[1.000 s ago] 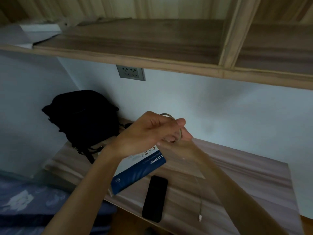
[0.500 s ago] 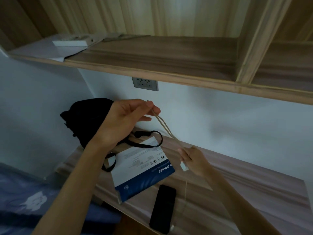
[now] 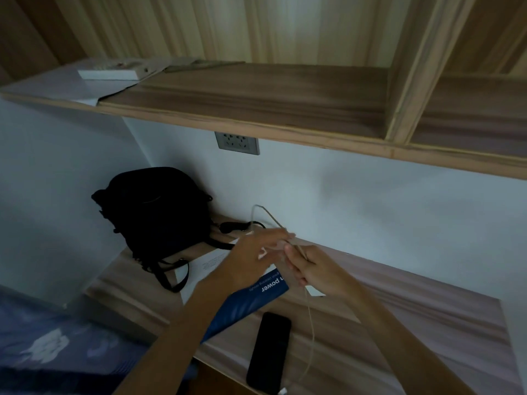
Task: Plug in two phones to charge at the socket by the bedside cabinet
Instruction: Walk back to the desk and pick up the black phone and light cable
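Observation:
A black phone (image 3: 269, 352) lies face up near the front edge of the wooden cabinet top (image 3: 413, 323). My right hand (image 3: 316, 270) grips a pale charging cable (image 3: 310, 332), and a white plug block (image 3: 313, 291) shows under its palm. The cable loops up above both hands, then hangs past the phone to a white connector at the bottom edge. My left hand (image 3: 253, 252), blurred, holds the other side of the loop. A grey wall socket (image 3: 236, 142) sits under the shelf, above and to the left of my hands. Only one phone is in view.
A black bag (image 3: 159, 212) stands against the wall on the left of the cabinet top. A blue and white packet (image 3: 256, 297) lies under my left forearm. A wooden shelf (image 3: 256, 109) overhangs the socket. Blue patterned bedding (image 3: 51, 346) lies at the lower left.
My left hand has dropped from up near the socket to meet my right hand over the packet. The stretched cable now stands as a loose loop above both hands.

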Demonstrator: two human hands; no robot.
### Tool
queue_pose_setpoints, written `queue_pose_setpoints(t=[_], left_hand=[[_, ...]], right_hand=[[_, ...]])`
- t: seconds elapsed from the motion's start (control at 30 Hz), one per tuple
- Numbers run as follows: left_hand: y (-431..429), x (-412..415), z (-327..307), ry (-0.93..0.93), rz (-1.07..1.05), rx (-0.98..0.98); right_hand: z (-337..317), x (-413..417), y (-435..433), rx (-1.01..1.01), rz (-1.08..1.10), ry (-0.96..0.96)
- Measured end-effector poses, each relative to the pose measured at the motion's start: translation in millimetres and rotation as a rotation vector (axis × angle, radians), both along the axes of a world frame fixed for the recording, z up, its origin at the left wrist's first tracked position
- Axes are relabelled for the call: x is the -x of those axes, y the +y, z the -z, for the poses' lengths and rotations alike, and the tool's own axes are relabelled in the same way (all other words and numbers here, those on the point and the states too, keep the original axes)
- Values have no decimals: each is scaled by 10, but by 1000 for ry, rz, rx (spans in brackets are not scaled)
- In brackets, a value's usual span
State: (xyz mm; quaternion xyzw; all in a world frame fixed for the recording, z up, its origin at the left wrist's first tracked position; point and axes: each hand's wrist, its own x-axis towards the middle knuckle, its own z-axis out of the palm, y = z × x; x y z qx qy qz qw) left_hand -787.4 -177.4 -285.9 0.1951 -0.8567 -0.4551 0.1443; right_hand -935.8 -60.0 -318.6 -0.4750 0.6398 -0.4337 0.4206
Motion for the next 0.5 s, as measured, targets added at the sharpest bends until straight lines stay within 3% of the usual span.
queue_pose_setpoints(t=[0.17, 0.5], left_hand=[[-61, 35, 75, 37, -12, 218], [-658, -271, 45, -60, -402, 257]], right_hand=[[-7, 48, 59, -6, -38, -61], [37, 71, 242, -78, -55, -22]])
